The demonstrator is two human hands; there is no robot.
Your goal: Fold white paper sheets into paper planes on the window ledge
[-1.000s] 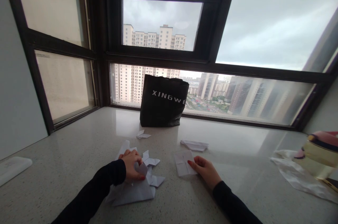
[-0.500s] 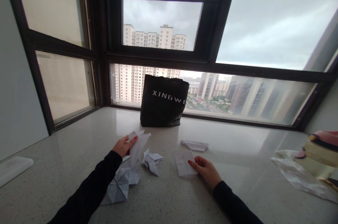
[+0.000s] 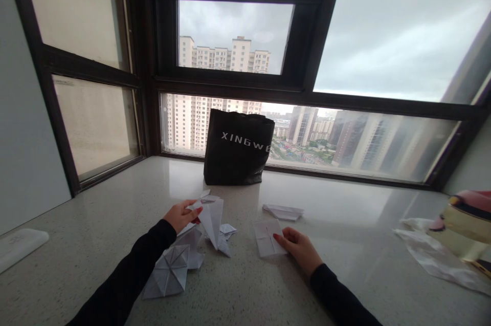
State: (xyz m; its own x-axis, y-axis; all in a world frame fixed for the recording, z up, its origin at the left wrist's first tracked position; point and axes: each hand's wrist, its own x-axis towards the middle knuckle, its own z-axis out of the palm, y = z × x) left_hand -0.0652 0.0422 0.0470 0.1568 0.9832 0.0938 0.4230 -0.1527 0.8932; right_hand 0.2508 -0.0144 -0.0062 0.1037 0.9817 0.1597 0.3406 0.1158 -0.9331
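My left hand point(image 3: 180, 215) pinches a creased white paper sheet point(image 3: 212, 217) and holds it lifted off the stone counter point(image 3: 95, 234). Below it lie a folded star-creased paper point(image 3: 167, 277) and smaller folded white pieces point(image 3: 226, 231). My right hand point(image 3: 299, 248) rests on the counter with curled fingers, its fingertips touching the edge of a small creased paper square point(image 3: 267, 237). Both arms wear black sleeves.
A black bag with white lettering point(image 3: 238, 148) stands by the window. A folded paper point(image 3: 283, 210) lies beyond the square. Crinkled clear wrapping point(image 3: 429, 257) and a pink and yellow object point(image 3: 466, 218) sit at the right. A white flat object point(image 3: 19, 246) lies at the left edge.
My left hand left the paper pile, picked one sheet up and raised it toward the window, then lowered it slightly. The star-creased paper now lies uncovered. My right hand stayed still.
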